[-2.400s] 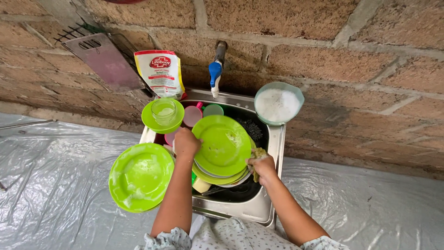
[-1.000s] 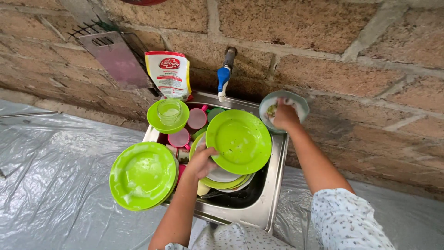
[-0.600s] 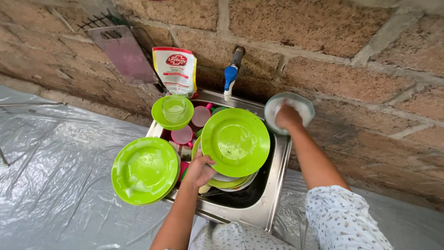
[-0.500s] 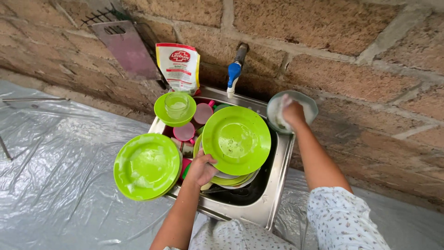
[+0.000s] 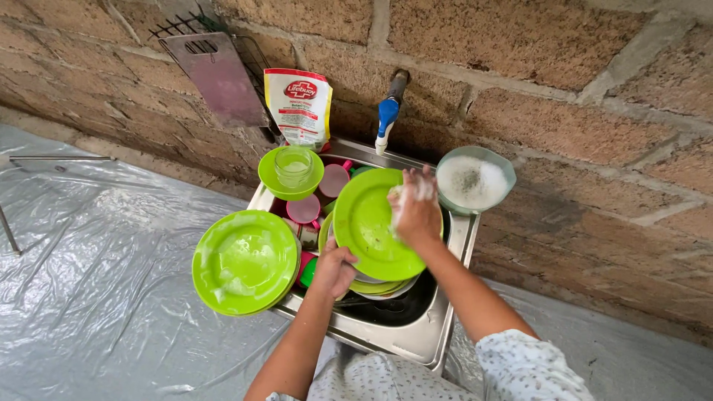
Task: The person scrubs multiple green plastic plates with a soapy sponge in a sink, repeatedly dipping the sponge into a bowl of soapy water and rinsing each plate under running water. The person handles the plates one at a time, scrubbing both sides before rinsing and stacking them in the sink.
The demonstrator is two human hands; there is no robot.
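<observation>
Sink (image 5: 438, 327) crowded with plates and cups; foam bowl (image 5: 475, 180) blocks right rim; plastic sheet (image 5: 96, 297) left is open.

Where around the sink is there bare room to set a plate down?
Bare plastic sheet spreads left of the plate stack, and a strip lies right of the sink under the wall. The sink is crowded: the left hand holds a plate, the right hand rubs it.

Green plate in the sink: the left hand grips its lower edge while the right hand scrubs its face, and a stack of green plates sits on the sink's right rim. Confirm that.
Not quite: the head view shows the stack of green plates on the sink's left rim. The left hand does grip the green plate, and the right hand scrubs it.
</observation>
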